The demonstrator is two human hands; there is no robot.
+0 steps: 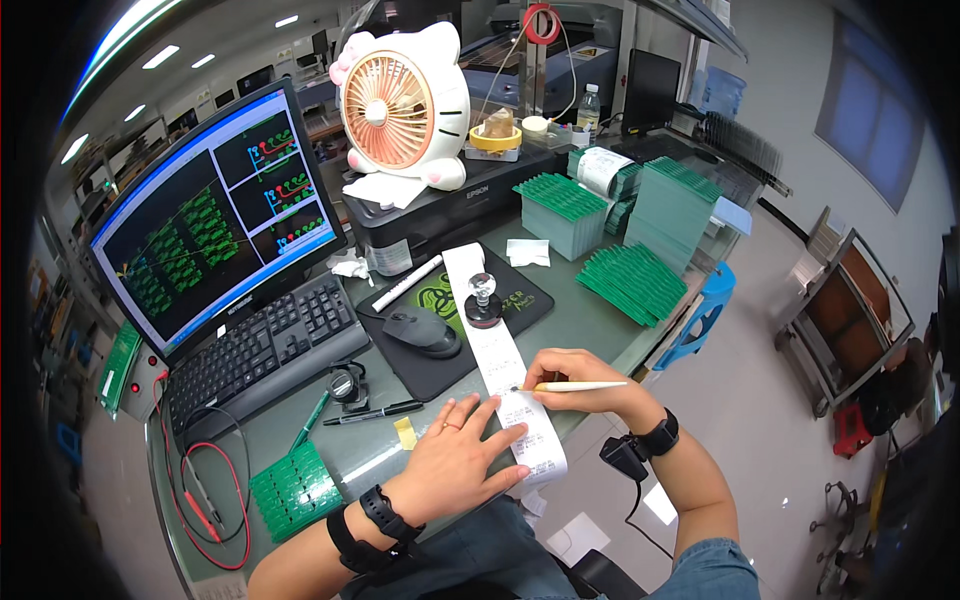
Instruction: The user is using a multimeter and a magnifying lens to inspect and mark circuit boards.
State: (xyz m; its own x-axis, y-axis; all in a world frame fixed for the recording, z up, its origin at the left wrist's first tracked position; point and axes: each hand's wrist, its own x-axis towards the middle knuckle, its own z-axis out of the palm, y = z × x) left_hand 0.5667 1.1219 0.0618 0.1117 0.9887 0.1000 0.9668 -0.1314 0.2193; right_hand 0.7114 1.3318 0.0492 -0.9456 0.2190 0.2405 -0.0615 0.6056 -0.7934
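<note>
A long strip of white paper with printed lines runs over the mouse pad and past the desk's front edge. My left hand lies on its left side, fingers spread, holding nothing. My right hand grips a white pen, its tip down at the strip just beyond the left fingertips. Farther up, a clear knob on a dark round base stands on the paper. To the left of it are a black mouse and a capped white marker.
A monitor and keyboard fill the left. Behind stand a white fan and black printer. Stacks of green circuit boards occupy the right. Nearer lie a green board, red test leads and a black pen.
</note>
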